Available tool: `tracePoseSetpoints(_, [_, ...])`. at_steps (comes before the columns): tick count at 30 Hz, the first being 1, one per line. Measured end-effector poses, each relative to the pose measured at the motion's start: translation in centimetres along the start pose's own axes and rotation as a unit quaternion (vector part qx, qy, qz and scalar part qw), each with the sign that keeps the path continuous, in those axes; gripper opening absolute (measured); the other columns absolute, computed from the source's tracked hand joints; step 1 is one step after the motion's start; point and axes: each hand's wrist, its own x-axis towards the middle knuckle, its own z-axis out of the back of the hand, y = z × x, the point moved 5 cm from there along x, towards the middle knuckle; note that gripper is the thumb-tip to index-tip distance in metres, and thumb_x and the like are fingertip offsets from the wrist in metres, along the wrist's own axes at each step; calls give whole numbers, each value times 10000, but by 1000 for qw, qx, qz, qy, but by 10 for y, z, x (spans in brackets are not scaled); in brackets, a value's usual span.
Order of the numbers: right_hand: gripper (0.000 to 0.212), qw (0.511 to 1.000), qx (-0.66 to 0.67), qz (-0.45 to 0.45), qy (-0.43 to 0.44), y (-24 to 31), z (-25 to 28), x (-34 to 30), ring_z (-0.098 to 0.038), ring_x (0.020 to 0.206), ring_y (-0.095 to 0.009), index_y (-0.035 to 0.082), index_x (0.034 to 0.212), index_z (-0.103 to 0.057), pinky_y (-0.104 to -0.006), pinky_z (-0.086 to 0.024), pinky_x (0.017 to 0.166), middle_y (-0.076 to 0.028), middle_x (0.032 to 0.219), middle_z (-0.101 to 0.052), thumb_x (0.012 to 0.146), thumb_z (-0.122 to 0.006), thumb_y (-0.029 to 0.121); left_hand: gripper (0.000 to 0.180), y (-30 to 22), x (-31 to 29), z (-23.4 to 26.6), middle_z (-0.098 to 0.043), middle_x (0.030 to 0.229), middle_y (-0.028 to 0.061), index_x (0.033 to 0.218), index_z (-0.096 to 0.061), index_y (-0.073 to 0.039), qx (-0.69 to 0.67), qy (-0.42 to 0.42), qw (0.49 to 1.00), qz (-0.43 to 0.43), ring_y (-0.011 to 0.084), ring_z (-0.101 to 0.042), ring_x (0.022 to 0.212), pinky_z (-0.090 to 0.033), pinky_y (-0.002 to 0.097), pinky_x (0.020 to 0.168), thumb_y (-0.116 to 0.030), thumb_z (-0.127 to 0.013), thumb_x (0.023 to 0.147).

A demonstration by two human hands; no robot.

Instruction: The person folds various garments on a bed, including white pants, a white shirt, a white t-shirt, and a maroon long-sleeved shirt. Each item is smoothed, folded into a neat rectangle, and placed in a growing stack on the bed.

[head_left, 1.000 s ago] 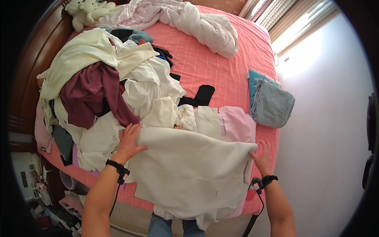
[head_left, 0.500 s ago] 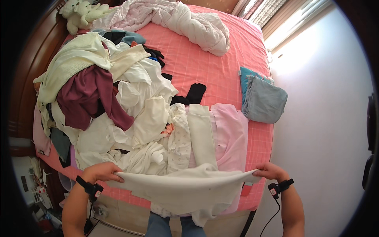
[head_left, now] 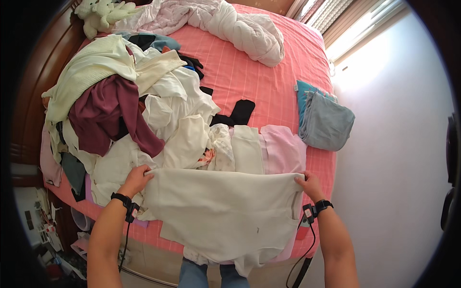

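A cream sweatshirt [head_left: 221,206] is stretched sideways across the near edge of the bed, its lower part hanging over that edge by my knees. My left hand [head_left: 138,180] pinches its upper left corner, and my right hand [head_left: 311,186] pinches the upper right one. The top edge runs almost straight between them. Just beyond it lie a cream sleeve with a ribbed cuff [head_left: 247,149], a pink garment [head_left: 282,151] and a white patterned garment [head_left: 222,149], each partly covered by the sweatshirt.
To the left a big heap holds white clothes [head_left: 177,91] and a maroon garment [head_left: 105,113]. Black socks [head_left: 242,113] lie mid-bed. A folded grey-blue cloth [head_left: 326,122] sits at the right edge near the wall. A pale quilt [head_left: 240,36] and plush toys [head_left: 96,17] are at the far side.
Both hands have moved away from me and slightly closer together, carrying the sweatshirt's top edge farther over the bed. The cloth now lies flatter and covers more of the clothes beneath.
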Motion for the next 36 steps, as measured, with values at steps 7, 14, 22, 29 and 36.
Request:
tracePoseSetpoints(7, [524,943,-133,156,-263,55,3,-53,-659,1065,-294,2,1331,-626,-417,-534,934,-180,1174,-679,863,-792,170,384,-42,-52,1,-654,1225,185,1198,-645,-35,108,-227,958,-137,388,-610,1155,-491,466,1005,-136,-774,851])
tracePoseSetpoints(14, [458,966,-29,43,-252,1,-41,-182,-617,963,-238,2,1232,-622,-389,-513,878,-117,1109,-623,829,-812,110,284,-6,-190,-125,-730,966,146,1088,-702,-1,-112,3,994,9,245,-706,848,-574,352,780,-180,-775,880])
tracePoseSetpoints(22, [466,928,171,-257,-209,-89,-87,-283,-637,722,-162,-14,1256,-583,-295,-511,578,-86,1070,-635,896,-802,184,255,38,-258,-220,-740,914,88,1059,-726,-1,-269,83,952,117,159,-681,812,-566,321,767,-231,-761,955])
tracePoseSetpoints(29, [264,912,258,-288,-139,-121,-79,-253,-557,623,-128,13,1014,-645,-278,-434,557,-23,869,-628,891,-806,183,283,-18,-216,-211,-744,929,92,1081,-720,-4,-292,84,947,107,156,-683,825,-563,324,769,-251,-766,951])
tracePoseSetpoints(36, [216,942,243,-210,-99,-92,-90,-249,-559,782,-102,20,991,-659,-266,-444,698,2,874,-629,862,-805,116,280,-136,-192,-219,-742,949,76,1101,-714,-8,-230,73,970,-25,152,-676,804,-564,323,747,-250,-753,963])
